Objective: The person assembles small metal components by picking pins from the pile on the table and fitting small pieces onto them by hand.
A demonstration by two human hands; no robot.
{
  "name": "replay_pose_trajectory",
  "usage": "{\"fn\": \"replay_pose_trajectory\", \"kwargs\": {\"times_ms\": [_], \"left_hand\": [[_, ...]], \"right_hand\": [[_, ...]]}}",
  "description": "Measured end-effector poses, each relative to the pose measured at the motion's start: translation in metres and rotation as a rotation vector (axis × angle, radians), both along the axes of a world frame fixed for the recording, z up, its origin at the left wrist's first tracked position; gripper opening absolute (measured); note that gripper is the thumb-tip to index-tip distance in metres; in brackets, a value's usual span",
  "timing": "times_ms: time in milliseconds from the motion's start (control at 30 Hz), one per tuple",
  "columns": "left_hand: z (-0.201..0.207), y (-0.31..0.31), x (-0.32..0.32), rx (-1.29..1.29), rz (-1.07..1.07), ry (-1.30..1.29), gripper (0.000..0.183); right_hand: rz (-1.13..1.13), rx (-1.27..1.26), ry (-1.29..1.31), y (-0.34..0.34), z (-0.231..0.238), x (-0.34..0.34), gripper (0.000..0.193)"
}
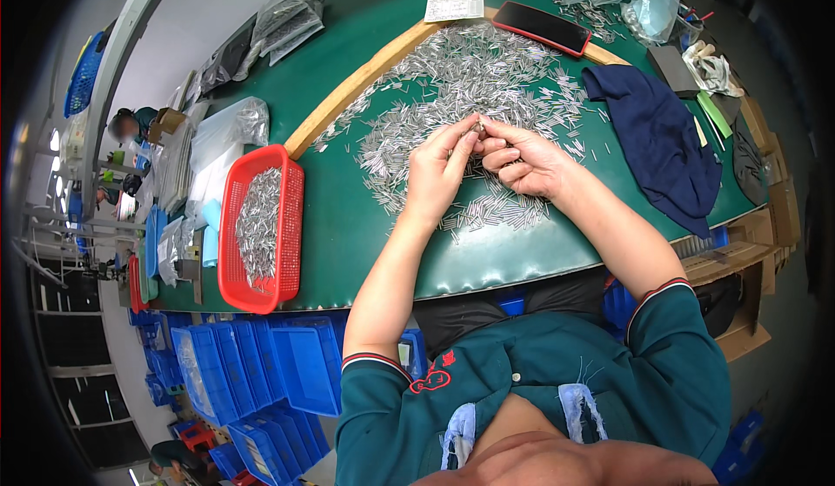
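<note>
From my end, I have the left hand (432, 169) and the right hand (532, 163) brought together near the centre of the frame, over a wide spread of slim silvery metal pins (452, 69) on the green table (348, 256); the fingers (461, 130) of both are narrow, their tips meeting on a small silvery piece (480, 126), too little of which shows for me to tell its shape; the right hand's other fingers are curled; the pins lie around and beyond both hands, reaching toward the top of the frame, where a wooden strip (365, 77) borders them on the left; a red-edged phone (541, 29) and white paper slips (454, 8) sit at the top; left of centre, a red basket (293, 225) holds more pins; on the right, I see a crumpled navy cloth (652, 138); blue bins (304, 369) stand at lower left, below the table edge.
</note>
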State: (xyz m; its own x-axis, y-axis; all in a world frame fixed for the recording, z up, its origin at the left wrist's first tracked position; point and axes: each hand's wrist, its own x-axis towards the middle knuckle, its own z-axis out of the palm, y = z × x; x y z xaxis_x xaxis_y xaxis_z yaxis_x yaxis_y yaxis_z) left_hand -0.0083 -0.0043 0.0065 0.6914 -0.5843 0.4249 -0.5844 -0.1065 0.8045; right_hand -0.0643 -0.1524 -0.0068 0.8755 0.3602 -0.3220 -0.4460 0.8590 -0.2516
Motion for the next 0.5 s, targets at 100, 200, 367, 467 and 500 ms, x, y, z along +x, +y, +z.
{"fn": "replay_pose_trajectory", "kwargs": {"times_ms": [100, 200, 367, 467, 500], "left_hand": [[0.0033, -0.0005, -0.0018, 0.029, 0.033, -0.11, 0.022], [0.0012, -0.0002, 0.0001, 0.029, 0.057, -0.185, 0.019], [0.0027, -0.0002, 0.0001, 0.057, 0.077, -0.267, 0.017], [0.007, 0.002, -0.0009, 0.103, 0.101, -0.369, 0.017], [0.0079, 0.0021, -0.0013, 0.112, 0.12, -0.423, 0.017]], "right_hand": [[0.014, 0.064, -0.018, 0.0004, -0.0002, -0.0003, 0.023], [0.03, 0.09, -0.004, 0.0013, 0.0003, -0.0004, 0.02], [0.04, 0.128, -0.021, 0.0004, -0.0001, -0.0017, 0.017], [0.038, 0.094, -0.021, 0.0013, 0.0036, -0.0021, 0.017], [0.037, 0.094, -0.02, 0.0017, 0.0043, -0.0023, 0.017]]}}
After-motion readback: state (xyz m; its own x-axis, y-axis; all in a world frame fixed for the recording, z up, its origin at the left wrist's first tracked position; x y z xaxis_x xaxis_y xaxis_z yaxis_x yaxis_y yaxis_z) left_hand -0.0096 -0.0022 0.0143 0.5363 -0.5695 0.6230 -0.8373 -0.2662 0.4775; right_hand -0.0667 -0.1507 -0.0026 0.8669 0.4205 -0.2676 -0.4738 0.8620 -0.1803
